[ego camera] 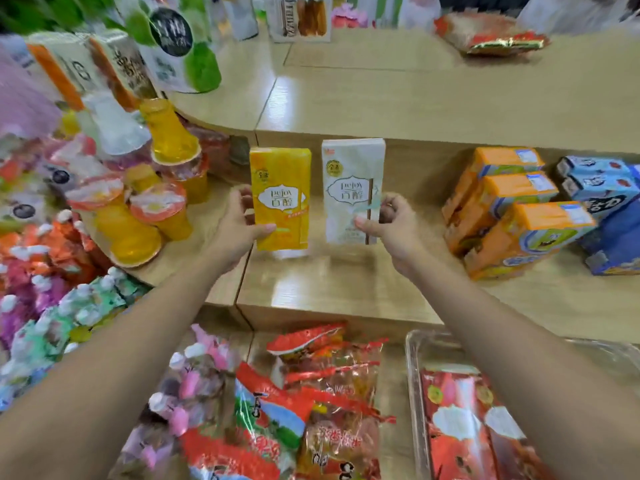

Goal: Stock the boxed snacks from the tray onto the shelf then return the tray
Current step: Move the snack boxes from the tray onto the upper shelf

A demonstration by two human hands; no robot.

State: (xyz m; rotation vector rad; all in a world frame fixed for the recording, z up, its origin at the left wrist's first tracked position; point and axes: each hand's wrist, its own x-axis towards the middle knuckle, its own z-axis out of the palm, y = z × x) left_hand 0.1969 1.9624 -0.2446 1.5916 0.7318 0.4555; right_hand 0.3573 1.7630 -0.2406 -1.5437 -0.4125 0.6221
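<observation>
Nearest the camera, a clear plastic tray (414,368) sits at the lower right with red snack boxes (460,431) lying flat in it, so stocking is judged unfinished and the tray's return lies ahead. Beside it on the lowest tier lie red bagged snacks (325,393), apart from the job. Both forearms reach over these to the wooden shelf (329,285) one tier up. The left hand (239,226) is clamped on a yellow Pejoy box (281,199), thumb across its front and fingers behind, holding it upright with its bottom edge at or just above the shelf; which cannot be told. The right hand (388,225) pinches the lower right edge of a white Pejoy box (353,190), also upright and facing forward. The two boxes stand just apart, side by side, likely so labels face shoppers. Farther right, orange boxes (509,209) lie stacked, and the upper tier holds more packets.
</observation>
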